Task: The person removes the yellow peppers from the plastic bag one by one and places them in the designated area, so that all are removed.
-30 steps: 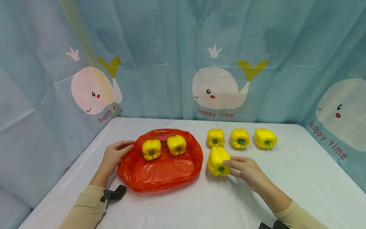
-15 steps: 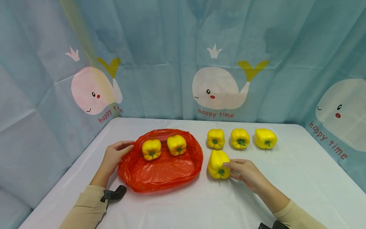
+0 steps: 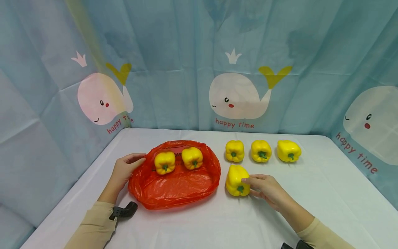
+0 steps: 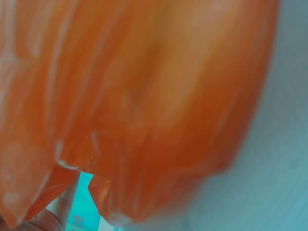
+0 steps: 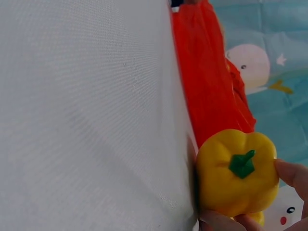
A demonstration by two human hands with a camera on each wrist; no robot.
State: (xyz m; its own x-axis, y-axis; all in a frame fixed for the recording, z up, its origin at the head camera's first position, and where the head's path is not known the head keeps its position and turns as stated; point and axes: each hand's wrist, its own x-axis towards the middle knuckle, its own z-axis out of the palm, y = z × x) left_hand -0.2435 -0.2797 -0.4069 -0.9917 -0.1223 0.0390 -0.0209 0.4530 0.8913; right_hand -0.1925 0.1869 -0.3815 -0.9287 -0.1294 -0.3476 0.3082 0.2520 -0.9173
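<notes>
Just below and right of the frame's centre, the right fingers (image 3: 256, 181), half open, pinched a pepper (image 3: 235, 180), seemingly light, stiff and slick, best held by its sides, while the left fingers (image 3: 134, 157) pinched the bag (image 3: 180, 186).

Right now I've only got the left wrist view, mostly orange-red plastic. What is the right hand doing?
Observer: The right hand grips a yellow pepper.
Operator: Is anything inside the red bag? My view is too blurred to tell.
Observer: Two peppers lie in it, toward its far side as the head view shows it.
Operator: And are there any others outside, apart from the gripped one?
Observer: Yes, three more peppers sit in a row on the white table, to the right of the bag.
</notes>
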